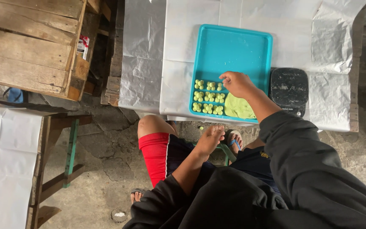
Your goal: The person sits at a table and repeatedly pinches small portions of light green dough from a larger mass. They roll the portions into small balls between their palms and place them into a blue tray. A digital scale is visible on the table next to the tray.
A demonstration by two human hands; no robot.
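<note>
Three rows of small green dough balls (208, 96) lined up in teal tray (234, 46) on white-covered counter (149, 51). Right hand (236, 82) over top row, fingers pinched at a ball (grip itself hidden). Left hand (210, 138) open, empty, hanging below counter edge. Flattened green dough (239, 108) beside balls; black scale (289, 89) just right of tray.

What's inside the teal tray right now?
The teal tray holds rows of small green dough pieces and a flat green dough lump. The right hand covers whatever lies under it.
</note>
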